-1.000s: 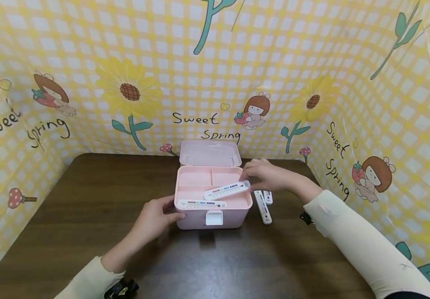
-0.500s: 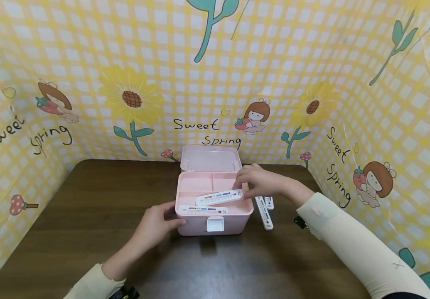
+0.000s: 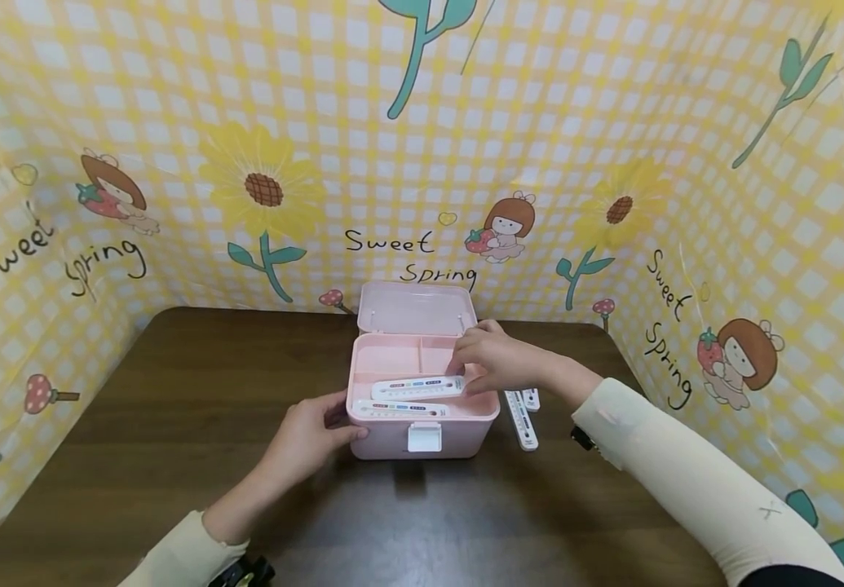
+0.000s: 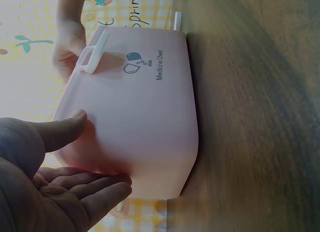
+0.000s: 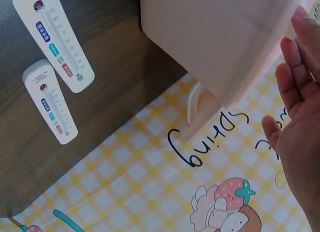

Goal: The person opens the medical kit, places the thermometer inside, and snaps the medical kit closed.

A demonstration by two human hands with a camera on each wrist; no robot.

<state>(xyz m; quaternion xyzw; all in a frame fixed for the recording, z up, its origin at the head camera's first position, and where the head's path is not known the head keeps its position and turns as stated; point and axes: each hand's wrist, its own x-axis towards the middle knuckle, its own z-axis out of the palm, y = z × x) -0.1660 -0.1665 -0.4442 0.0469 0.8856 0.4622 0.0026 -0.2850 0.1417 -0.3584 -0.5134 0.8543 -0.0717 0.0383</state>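
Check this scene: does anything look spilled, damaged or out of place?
Nothing looks spilled or damaged. Mildly odd: two thermometers lie on the table beside the open pink box, while another thermometer is inside it.

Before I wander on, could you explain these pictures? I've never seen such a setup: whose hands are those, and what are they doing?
There is no machine: these are a person's bare hands. The wide picture is taken from the head, the others from the left and right wrist. On the table stands an open pink box. The left hand rests against its left side, thumb at the front corner. The right hand pinches one end of a thermometer over the front compartment, where a second thermometer lies. Two more lie right of the box.
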